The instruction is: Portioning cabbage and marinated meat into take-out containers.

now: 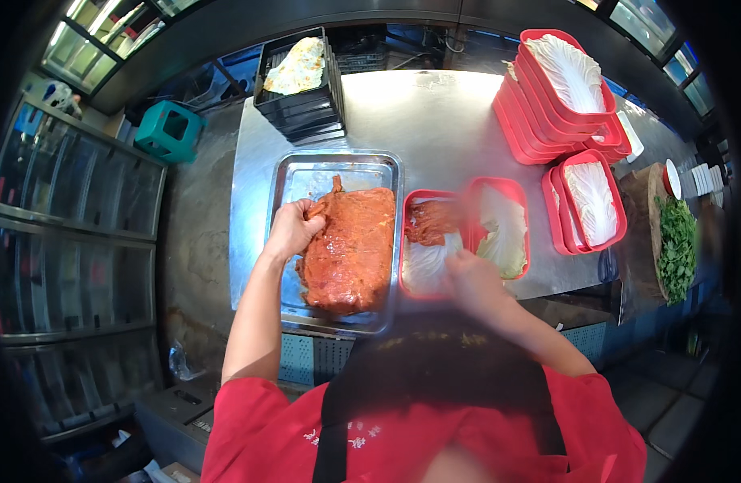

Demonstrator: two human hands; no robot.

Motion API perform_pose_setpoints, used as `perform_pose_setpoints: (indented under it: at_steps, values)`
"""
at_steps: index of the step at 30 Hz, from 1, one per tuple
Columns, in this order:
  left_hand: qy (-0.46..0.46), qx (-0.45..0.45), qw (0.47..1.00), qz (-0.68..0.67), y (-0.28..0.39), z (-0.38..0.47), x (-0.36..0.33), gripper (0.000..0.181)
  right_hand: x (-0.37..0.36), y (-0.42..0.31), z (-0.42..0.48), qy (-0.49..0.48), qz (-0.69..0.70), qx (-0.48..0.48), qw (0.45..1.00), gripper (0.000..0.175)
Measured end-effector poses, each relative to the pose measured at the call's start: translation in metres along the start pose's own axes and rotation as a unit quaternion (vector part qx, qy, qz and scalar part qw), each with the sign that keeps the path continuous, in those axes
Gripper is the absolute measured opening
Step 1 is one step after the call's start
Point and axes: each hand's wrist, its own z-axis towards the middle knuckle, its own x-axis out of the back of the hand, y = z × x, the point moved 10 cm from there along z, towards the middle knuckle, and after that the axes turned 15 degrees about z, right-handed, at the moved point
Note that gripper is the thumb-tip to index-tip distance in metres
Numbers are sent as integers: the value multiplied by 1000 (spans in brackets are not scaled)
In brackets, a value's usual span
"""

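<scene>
My left hand [296, 230] pinches a piece of marinated meat at the upper left of a large reddish slab of marinated meat [350, 253], which lies in a shallow metal tray [398, 175]. Blurred by motion, my right hand [474, 281] is over the lower right edge of a red plastic tray [408, 196]; its fingers are too blurred to read. That red tray holds a cabbage leaf [423, 265] with sliced marinated meat [430, 222] on its upper part. Beside it, a second red tray [523, 193] holds a cabbage leaf [500, 226].
Black trays [301, 115] are stacked at the back left. Stacked red trays with cabbage leaves [567, 75] stand at the back right, a smaller stack [591, 202] nearer. Green herbs [677, 250] lie on a round wooden board [645, 229] at the right. A teal stool [170, 131] is left of the metal table [431, 133].
</scene>
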Motion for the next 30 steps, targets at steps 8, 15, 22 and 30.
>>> perform_pose_setpoints:
  at_steps: [8,15,22,30]
  values:
    - [-43,-10,996,-79,17,-65,-28,8,-1,-96,91,62,191,274,940,39]
    - [-29,29,955,-295,10,-74,6,12,-54,-125,128,-161,308,256,902,43]
    - [-36,19,931,-362,4,-72,4,13,-80,-110,135,-231,537,61,809,17]
    - [-22,-15,940,-339,13,-75,16,12,-55,-122,133,-205,599,73,770,14]
